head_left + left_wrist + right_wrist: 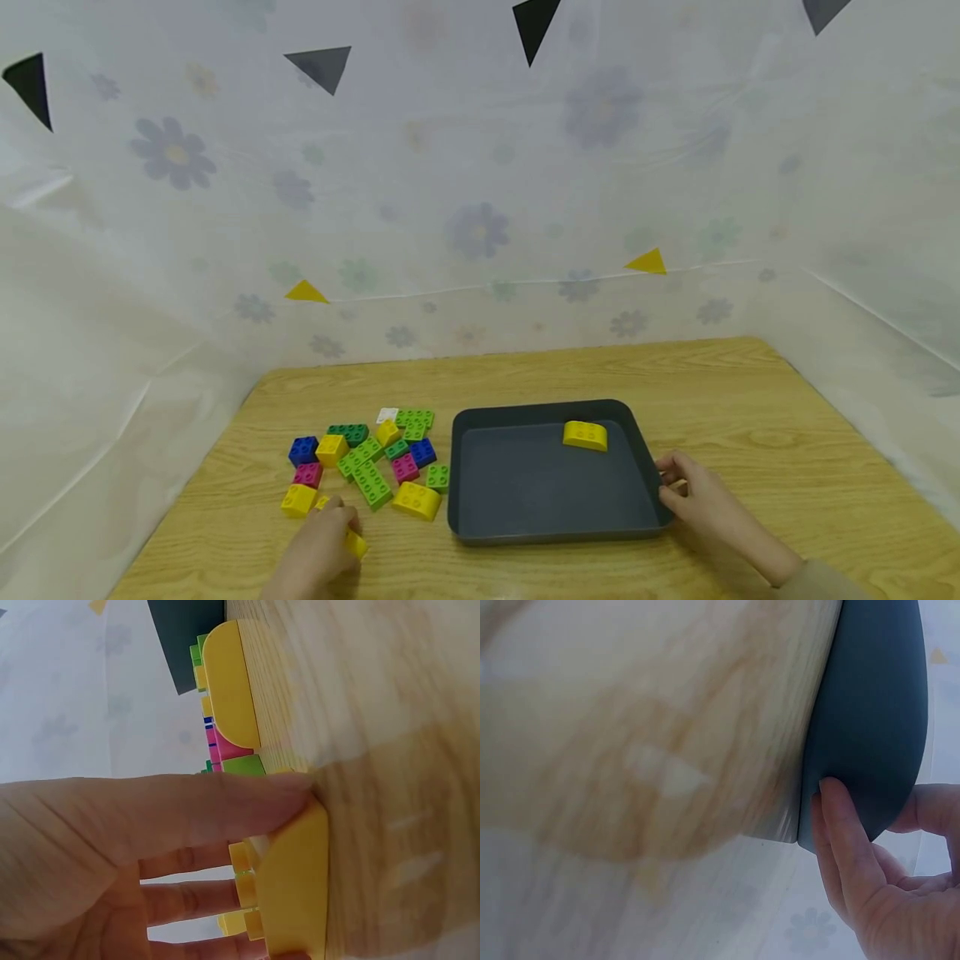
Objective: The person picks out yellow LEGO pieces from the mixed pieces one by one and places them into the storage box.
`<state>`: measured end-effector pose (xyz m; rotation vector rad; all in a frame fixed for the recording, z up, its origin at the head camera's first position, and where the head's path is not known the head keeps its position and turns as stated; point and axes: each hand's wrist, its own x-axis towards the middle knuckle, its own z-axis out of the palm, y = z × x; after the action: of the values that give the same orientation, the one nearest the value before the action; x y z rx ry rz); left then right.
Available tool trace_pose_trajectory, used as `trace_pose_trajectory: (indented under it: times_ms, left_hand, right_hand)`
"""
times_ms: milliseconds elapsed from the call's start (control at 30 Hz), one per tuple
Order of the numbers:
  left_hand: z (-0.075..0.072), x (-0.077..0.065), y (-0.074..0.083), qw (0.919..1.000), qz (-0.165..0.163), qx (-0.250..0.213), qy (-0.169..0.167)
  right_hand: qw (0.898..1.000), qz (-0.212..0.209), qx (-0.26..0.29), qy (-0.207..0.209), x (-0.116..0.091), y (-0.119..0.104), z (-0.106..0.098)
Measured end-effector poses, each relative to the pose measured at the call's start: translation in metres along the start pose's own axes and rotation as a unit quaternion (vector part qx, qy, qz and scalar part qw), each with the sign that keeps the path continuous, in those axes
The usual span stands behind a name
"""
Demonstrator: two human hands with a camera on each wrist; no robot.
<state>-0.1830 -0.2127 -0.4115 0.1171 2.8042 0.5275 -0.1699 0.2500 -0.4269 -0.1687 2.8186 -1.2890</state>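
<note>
At the near left of the table, my left hand (318, 542) holds a yellow curved-top toy brick (296, 877), with the thumb on its near side and fingers behind its studs. The brick is down at the tabletop in the left wrist view. My right hand (697, 492) grips the right wall of a dark grey tray (525, 492); in the right wrist view its fingers press the outer wall (866, 712) and the thumb lies at the rim. Inside the tray, toward the back right, sits one yellow curved brick (585, 437).
Left of the tray lie several loose bricks: a yellow curved one (417, 501) near its wall, green ones (372, 485), blue (303, 451), pink (405, 467) and white (387, 415). A flower-patterned sheet (480, 233) hangs behind the wooden table (712, 392).
</note>
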Motion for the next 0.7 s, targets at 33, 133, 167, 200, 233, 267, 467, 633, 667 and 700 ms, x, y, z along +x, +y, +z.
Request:
trace_pose_trajectory:
  times_ms: [33,133,167,200,233,267,467,633,667,700]
  left_hand:
    - [0.0,0.0,0.0,1.0,0.0,-0.001,0.0]
    - [-0.001,0.001,-0.001,0.9999,-0.005,-0.009,-0.004]
    - [-0.001,0.001,-0.001,0.9999,-0.006,-0.011,-0.006]
    - [-0.002,0.001,-0.001,0.9998,-0.009,-0.014,-0.009]
    - [-0.002,0.001,0.0,0.9997,-0.011,-0.016,-0.012]
    - [-0.002,0.001,0.0,0.9996,-0.013,-0.02,-0.015]
    - [-0.006,0.0,0.003,0.9989,-0.015,-0.037,-0.024]
    - [-0.015,-0.001,0.011,0.9974,-0.017,-0.051,-0.048]
    - [-0.018,-0.001,0.013,0.9974,-0.009,-0.052,-0.049]
    - [-0.021,-0.001,0.014,0.9977,0.004,-0.049,-0.047]
  right_hand:
    - [1.0,0.003,-0.001,-0.001,0.0,0.0,0.0]
    - [1.0,0.01,0.0,-0.003,0.001,0.0,0.0]
    - [1.0,0.012,0.0,-0.003,0.001,0.0,0.0]
    - [1.0,0.012,0.001,-0.004,0.001,0.0,0.0]
    - [1.0,0.012,0.002,-0.003,0.001,0.0,0.0]
    - [1.0,0.011,0.003,-0.004,0.001,0.0,0.0]
    - [1.0,0.005,0.006,-0.009,0.001,0.0,-0.001]
    - [1.0,0.006,0.004,-0.009,0.0,0.0,-0.001]
    - [1.0,0.005,0.003,-0.007,0.0,-0.001,-0.001]
    - [1.0,0.005,0.002,-0.006,0.0,-0.001,-0.001]
